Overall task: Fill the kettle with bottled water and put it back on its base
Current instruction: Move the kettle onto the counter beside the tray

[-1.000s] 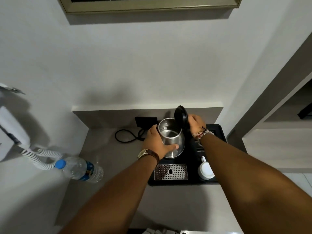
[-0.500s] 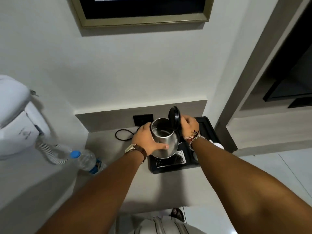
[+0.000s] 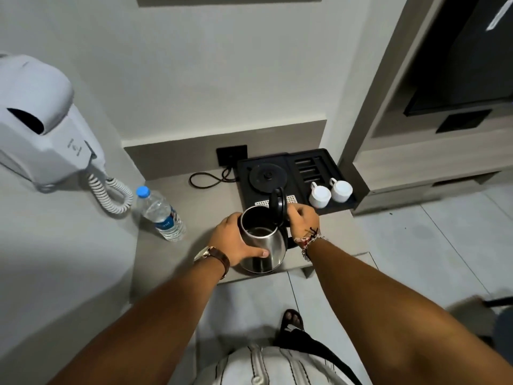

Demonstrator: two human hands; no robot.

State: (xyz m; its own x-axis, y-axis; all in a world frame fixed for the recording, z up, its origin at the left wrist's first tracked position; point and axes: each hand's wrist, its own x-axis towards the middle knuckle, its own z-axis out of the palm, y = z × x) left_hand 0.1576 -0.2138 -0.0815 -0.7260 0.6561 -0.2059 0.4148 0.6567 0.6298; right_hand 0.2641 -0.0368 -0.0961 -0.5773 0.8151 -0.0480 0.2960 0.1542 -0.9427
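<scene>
A steel kettle with its black lid flipped up stands near the front edge of the grey counter. My left hand wraps around its body from the left. My right hand grips the black handle on the right. The round black kettle base lies bare on the black tray behind. A capped water bottle with a blue cap stands at the counter's left, apart from both hands.
Two white cups sit on the tray's right part, behind a perforated drip grate. A black cord runs to a wall socket. A wall hair dryer with coiled cord hangs at left. The floor lies below the counter edge.
Both hands lifted the kettle off its base and brought it toward me, to the counter's front edge. The base now shows bare. The camera has pulled back and tilted down.
</scene>
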